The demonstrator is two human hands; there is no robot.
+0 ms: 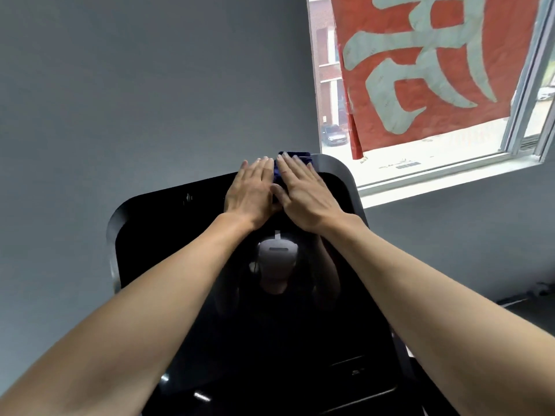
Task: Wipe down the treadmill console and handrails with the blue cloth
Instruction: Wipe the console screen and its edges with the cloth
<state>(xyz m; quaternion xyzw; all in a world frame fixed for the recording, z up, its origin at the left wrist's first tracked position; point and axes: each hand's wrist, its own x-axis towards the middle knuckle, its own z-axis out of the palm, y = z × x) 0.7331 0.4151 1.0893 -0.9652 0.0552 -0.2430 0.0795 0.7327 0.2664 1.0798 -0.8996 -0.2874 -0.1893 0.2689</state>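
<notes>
Pressing both flat hands, left hand [250, 190] and right hand [303, 195], fingers straight, we pin the blue cloth [292, 159] against the console [168, 235] top edge, centre frame, spreading wiping pressure.

A plain grey painted wall [144, 85] is filling the left; daylight is pouring through a white-framed window [450, 172] at far right, where a red paper banner [435, 70] is hanging.

console [168, 265]: black, glossy, tilted | blue cloth [292, 156] on top edge

Exercise room, black treadmill console [168, 235], grey walls [135, 100]; window [510, 139] with red banner [420, 70]
</notes>
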